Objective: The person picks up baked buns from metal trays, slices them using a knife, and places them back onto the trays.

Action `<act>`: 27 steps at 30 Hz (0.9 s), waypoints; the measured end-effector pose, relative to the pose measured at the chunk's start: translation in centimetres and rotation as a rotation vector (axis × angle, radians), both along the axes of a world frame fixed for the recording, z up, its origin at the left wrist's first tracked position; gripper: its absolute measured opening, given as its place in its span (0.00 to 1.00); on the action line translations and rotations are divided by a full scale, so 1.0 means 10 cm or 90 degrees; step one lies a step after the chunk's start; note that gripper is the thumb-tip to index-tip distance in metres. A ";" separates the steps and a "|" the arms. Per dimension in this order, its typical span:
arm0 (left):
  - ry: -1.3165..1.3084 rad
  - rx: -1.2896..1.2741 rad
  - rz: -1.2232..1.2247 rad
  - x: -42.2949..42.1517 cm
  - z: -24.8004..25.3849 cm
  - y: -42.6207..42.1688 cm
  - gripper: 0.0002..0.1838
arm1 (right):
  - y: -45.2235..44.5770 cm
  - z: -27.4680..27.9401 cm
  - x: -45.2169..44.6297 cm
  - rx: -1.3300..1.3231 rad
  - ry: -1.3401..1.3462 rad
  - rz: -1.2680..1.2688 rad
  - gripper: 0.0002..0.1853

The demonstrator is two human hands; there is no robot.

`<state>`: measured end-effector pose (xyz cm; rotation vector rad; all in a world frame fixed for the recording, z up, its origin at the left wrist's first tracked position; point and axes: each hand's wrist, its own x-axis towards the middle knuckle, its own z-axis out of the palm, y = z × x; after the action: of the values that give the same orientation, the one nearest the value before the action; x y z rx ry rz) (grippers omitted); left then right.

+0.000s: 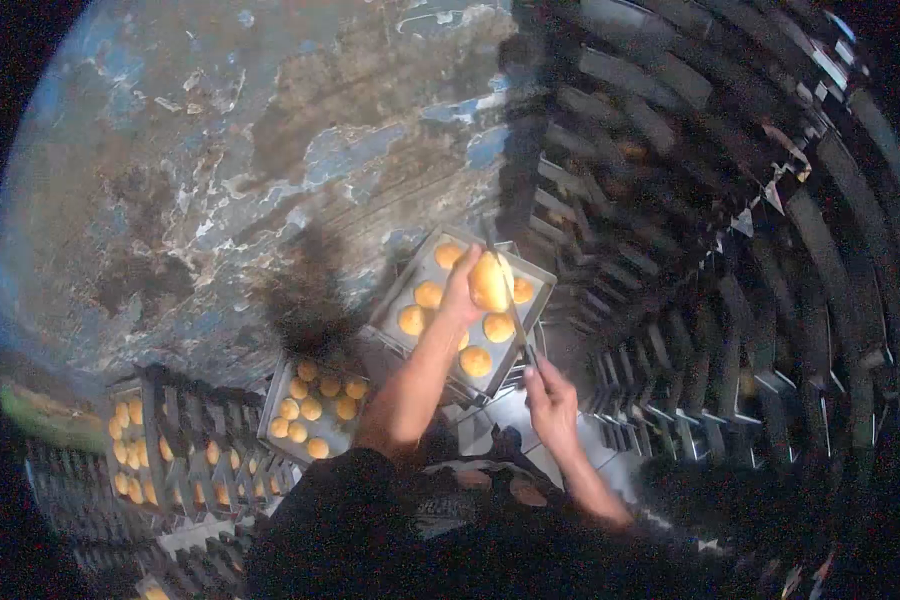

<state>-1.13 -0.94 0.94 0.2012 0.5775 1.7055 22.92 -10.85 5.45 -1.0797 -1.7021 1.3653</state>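
Note:
My left hand (460, 288) is closed around a golden bread roll (489, 284), holding it above a metal baking tray (394, 305). In my right hand (552, 402), the fingers wrap the handle of a long knife (518, 322). Its thin blade slants up along the right side of the roll. I cannot tell how deep, if at all, the edge is in the bread. Several round rolls (476, 361) rest spaced out on the tray, some partly hidden by my left hand and forearm.
A second tray (336, 428) full of rolls stands at lower left, beside my left arm. Further left, more rolls (130, 450) sit in a dark rack. Dark stacked racks or trays (670, 330) fill the right side. A stained wall with peeling paint (270, 150) rises ahead.

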 end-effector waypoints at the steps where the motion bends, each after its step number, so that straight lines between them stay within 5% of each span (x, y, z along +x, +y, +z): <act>1: -0.001 -0.004 -0.007 0.07 -0.03 0.02 0.23 | 0.11 0.08 -0.06 0.006 -0.006 -0.008 0.25; 5: -0.030 0.024 -0.001 0.05 -0.12 0.07 0.24 | 0.28 0.42 -0.12 -0.089 -0.061 0.045 0.22; 13: -0.050 0.030 0.018 0.00 -0.15 0.02 0.25 | 0.02 0.18 0.09 -0.118 -0.017 0.028 0.23; 14: -0.090 -0.017 0.007 0.11 -0.14 0.01 0.21 | 0.18 0.02 0.04 0.013 -0.066 0.056 0.23; 25: -0.082 0.019 0.014 -0.05 -0.22 0.06 0.26 | 0.09 -0.19 0.20 -0.112 -0.056 0.038 0.23; 27: -0.039 -0.109 0.034 0.18 -0.20 0.03 0.29 | 0.30 -0.39 0.04 -0.060 -0.060 0.036 0.23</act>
<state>0.69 -0.64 -1.10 0.0118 0.6841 1.6971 23.36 -7.88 1.54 -1.1728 -1.7634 1.4642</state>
